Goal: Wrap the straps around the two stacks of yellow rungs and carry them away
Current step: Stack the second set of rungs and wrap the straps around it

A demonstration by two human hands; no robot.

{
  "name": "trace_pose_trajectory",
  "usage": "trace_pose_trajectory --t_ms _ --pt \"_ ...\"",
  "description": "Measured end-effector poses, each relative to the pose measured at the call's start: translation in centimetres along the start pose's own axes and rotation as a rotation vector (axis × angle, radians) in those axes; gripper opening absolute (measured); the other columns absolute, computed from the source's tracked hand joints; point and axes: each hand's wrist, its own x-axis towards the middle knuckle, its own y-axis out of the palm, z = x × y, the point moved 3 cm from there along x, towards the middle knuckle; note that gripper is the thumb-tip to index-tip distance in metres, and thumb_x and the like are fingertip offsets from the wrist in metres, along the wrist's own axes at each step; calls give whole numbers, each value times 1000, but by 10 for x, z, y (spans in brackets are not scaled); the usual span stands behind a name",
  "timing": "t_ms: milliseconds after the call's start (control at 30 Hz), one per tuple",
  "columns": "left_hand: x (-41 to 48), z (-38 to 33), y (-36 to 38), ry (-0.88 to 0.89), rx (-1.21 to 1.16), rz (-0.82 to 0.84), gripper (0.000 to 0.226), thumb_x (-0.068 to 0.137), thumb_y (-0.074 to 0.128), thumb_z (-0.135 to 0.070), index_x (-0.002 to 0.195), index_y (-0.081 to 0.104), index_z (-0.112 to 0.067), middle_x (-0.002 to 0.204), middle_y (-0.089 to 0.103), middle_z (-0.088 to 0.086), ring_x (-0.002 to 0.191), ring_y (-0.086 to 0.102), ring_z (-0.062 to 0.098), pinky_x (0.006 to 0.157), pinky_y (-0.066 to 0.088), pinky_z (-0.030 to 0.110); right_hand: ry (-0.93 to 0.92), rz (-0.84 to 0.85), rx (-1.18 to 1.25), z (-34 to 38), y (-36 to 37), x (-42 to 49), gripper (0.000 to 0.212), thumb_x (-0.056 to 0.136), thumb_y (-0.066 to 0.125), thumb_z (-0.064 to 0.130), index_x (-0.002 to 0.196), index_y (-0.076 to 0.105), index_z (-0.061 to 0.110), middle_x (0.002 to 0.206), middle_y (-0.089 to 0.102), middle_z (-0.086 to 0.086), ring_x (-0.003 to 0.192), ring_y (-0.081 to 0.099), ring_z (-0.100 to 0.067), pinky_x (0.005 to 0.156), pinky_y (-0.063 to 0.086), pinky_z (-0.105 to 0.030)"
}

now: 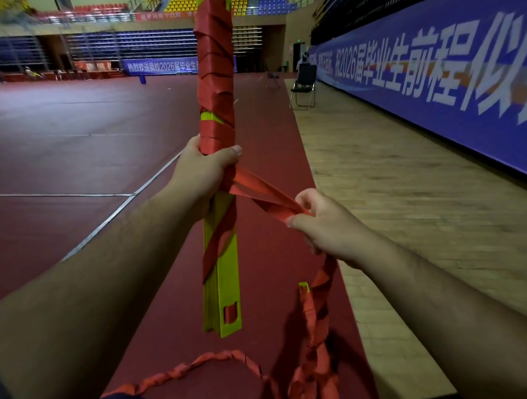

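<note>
The left hand (202,175) is closed around the stack of yellow rungs (222,282), with the thumb laid across the front and the fingers curled behind. The stack is held upright in the air in front of the person. It runs from well below the left hand up past the top edge of the view.

The right hand (325,223) is apart from the left hand, lower and to the right. A red strap (255,190) is pinched between its thumb and fingers. The strap is stretched tight from the stack, just under the left hand, to the right hand.

Above the left hand the stack is covered almost fully by turns of the strap. Below the left hand only one slanted turn is seen, and the yellow is mostly bare. A slot is cut near the lower end.

Under the right hand the rest of the strap hangs twisted to the red floor (68,155), where it lies in a loose curve. A small yellow end (303,287) is seen beside the hanging part.

Further away, a folding chair (303,86) stands on the wooden floor (409,190), near a long blue banner (433,74).
</note>
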Motion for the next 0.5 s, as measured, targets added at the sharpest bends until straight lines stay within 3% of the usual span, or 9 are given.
trace_pose_trajectory --t_ms 100,200,267,333,400,467,500 --pt "0 1 -1 -8 6 -13 42 80 78 -22 113 55 -12 95 63 16 68 61 21 58 54 35 18 -27 -76 -5 -3 1 23 85 46 13 96 59 28 57 59 1 49 55 -15 49 45 -29" --pt "1 -3 -2 1 40 -30 45 81 78 -24 117 54 -11 99 64 17 72 62 21 57 55 33 23 20 -138 -13 -3 -2 28 85 45 10 73 65 27 62 67 0 60 63 -20 63 54 -42" --pt "1 -8 0 12 59 -29 43 83 78 -24 117 53 -14 102 64 16 75 63 21 57 57 33 19 29 -259 -21 -4 0 29 87 49 12 71 68 27 69 72 0 70 69 -20 72 55 -41" --pt "0 -13 2 35 88 -31 44 85 77 -25 119 52 -16 100 63 13 75 63 19 55 57 29 26 -28 -278 -26 -7 6 28 88 47 8 75 68 20 67 70 -1 63 65 -20 65 52 -36" --pt "1 -19 4 61 85 -27 45 85 77 -25 121 52 -14 100 63 12 74 63 19 54 54 27 74 -48 -22 -30 -9 6 28 89 42 6 74 62 18 61 61 -7 47 52 -20 51 42 -32" --pt "3 -23 3 62 68 -22 46 84 77 -25 122 53 -13 98 62 11 75 62 20 57 55 30 40 -2 237 -35 -12 1 17 92 47 19 80 59 19 57 53 -7 43 41 -17 47 31 -29" --pt "4 -25 1 59 49 -27 47 83 77 -26 122 53 -12 97 62 11 76 62 21 59 56 31 -11 40 250 -37 -14 -3 14 91 54 29 84 60 19 57 52 -4 45 41 -16 45 30 -27"
